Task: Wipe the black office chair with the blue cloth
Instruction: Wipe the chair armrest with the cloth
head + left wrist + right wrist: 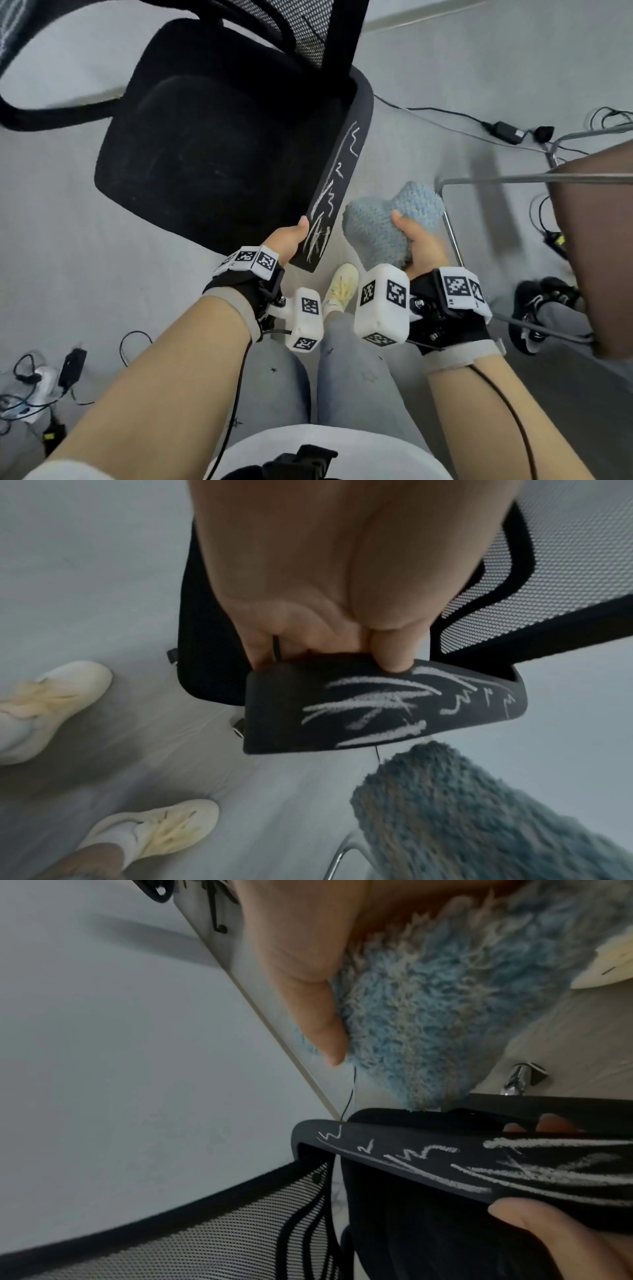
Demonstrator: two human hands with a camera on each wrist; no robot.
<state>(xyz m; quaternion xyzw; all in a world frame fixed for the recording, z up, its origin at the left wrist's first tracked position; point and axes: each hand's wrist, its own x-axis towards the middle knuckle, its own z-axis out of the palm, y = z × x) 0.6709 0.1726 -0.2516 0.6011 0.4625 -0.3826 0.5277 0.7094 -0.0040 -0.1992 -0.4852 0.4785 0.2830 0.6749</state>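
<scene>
The black office chair (212,137) stands in front of me with a mesh back (301,31). Its right armrest (337,185) (377,710) (479,1167) carries white chalk scribbles along its top. My left hand (289,240) (342,615) grips the near end of that armrest, thumb on top and fingers curled under. My right hand (416,240) (308,974) holds the fluffy blue cloth (387,219) (479,818) (428,1010) bunched up in the air, just right of the armrest and apart from it.
A metal-framed chair (513,178) with a brown seat (603,246) stands close on the right. Cables and a power adapter (503,132) lie on the grey floor behind it, more cables (41,387) at the lower left. My pale shoe (340,287) is below the armrest.
</scene>
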